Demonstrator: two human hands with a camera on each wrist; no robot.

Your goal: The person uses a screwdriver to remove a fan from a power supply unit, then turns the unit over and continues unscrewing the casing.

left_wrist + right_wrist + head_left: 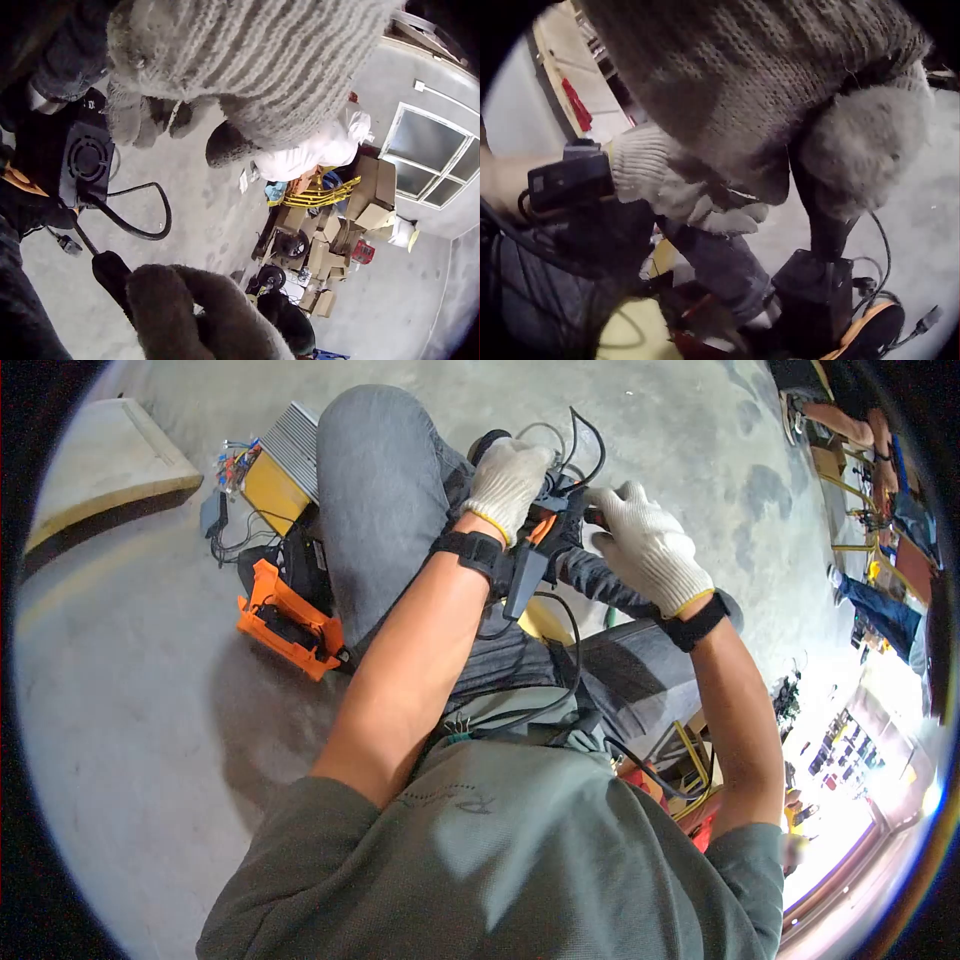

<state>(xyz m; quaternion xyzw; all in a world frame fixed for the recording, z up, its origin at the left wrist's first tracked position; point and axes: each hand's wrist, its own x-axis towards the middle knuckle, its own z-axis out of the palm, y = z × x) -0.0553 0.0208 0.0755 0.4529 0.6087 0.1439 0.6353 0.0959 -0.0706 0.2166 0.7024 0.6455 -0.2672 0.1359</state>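
"as i look down past the grey-green shirt [480, 860], i get two gloved hands. what's each one doing?"

"the right hand [648, 545] has its fingers curled around a black-handled tool [114, 276]. the left hand [508, 480] is a little apart from it, fingers loosely bent, with nothing visible in its grasp."

"and where does the tool point?"

"its thin shaft slants toward a black box with a round fan grille [88, 161], in front of the person's lap. i can't tell whether the tip touches it."

"anything on that box?"

"a black cable [139, 236] loops out of it. seen from the head, a dark grey and orange piece [524, 582] sits just below the left hand."

"past the hands?"

"a bent leg in grey jeans [385, 470], then on the floor beside it an orange case [262, 582] with something black inside. a ridged metal block [292, 450] is near there too, and a pale slab [115, 450] lies beyond, to the left."

"and furthest off?"

"cardboard boxes [371, 191] heaped by yellow bars [322, 196], then a white-framed window [427, 150] in the wall."
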